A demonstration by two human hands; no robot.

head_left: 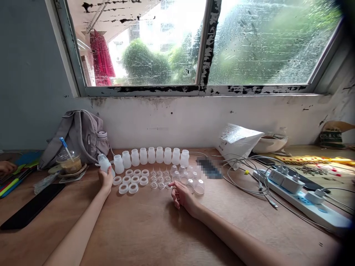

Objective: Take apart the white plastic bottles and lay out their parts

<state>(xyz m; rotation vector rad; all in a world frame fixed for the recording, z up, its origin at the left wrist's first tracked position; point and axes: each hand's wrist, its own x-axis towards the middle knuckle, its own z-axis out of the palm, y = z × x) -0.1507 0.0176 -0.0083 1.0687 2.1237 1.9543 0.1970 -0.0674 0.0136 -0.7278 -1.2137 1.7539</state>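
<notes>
My left hand (106,179) is wrapped round a small translucent baby bottle (104,162) with a clear cap on top, at the left end of a row of open bottles (143,156). My right hand (181,195) holds nothing that I can see; its fingers are apart and loosely bent. Its fingertips are beside the clear silicone nipples (160,179), and I cannot tell whether they touch one. White screw rings (133,188) lie in rows left of the nipples. Clear dome caps (199,186) stand in a group just behind and right of my right hand.
On the left are a grey backpack (83,136), a drink cup with a straw (69,162), a black flat case (33,207) and another person's hand (7,167). At right lie a white power strip (310,205), tangled cables (235,181) and a silver-white bag (238,142).
</notes>
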